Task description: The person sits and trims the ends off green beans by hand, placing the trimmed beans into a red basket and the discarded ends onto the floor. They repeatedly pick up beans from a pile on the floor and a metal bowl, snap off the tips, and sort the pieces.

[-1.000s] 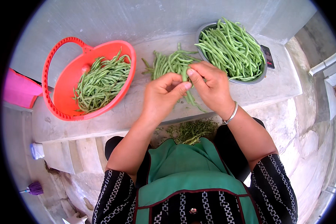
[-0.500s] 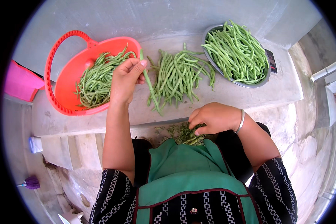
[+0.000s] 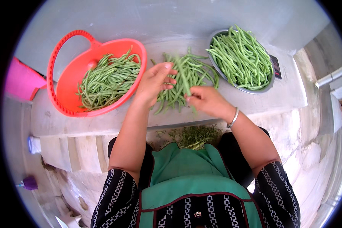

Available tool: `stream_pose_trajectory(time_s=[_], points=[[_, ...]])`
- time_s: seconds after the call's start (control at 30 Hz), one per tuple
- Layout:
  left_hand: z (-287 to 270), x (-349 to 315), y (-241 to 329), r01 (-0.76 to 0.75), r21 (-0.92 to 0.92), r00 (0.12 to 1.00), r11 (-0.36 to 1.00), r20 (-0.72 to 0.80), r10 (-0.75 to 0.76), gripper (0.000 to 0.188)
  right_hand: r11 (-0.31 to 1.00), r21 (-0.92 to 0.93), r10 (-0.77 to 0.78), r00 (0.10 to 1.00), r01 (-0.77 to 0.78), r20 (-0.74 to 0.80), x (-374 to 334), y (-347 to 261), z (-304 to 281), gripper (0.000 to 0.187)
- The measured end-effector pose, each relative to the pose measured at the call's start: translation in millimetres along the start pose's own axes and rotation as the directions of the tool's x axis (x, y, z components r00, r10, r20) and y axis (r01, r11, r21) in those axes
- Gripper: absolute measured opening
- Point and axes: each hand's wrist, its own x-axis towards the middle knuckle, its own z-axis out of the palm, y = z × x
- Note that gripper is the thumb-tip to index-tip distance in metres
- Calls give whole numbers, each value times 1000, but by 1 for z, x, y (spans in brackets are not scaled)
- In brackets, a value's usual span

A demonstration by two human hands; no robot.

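Both hands meet over the loose bean pile (image 3: 188, 76) on the concrete ledge (image 3: 102, 121). Right hand (image 3: 205, 100): fingers pinched shut on the lower end of one bean (image 3: 184, 78), which stands up across the pile. Left hand (image 3: 154, 81): fingers half curled beside the bean's upper part; whether they grip it cannot be told.

Judgement: the tip snaps cleanest with the bean steadied near its end and the pinch kept short, so little is wasted.

Against 0.5 s ago: the left hand has come from the red basket (image 3: 70, 76) to the pile; the right hand has risen from the trimmings (image 3: 193, 135) in the lap. Metal bowl (image 3: 268, 81) of beans unchanged.
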Motion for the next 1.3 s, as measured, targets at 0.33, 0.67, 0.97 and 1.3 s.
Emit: stream_pose_trajectory(time_s=[0.33,0.67,0.97,1.3], points=[[-62,-4,9,-112,316,982,942,-107,153,23,967,-214,-204,925,138,-322,51,-20,-10,20],[-173,38,27,-33,853,870,521,-233,436,29,854,-241,-479,877,460,-22,137,-102,58,15],[-260,73,12,314,941,916,-127,-265,300,22,837,-114,-529,845,535,84,134,-97,79,13],[-260,54,14,107,994,829,-33,-71,555,18,873,-74,-479,876,482,58,84,-91,40,14]])
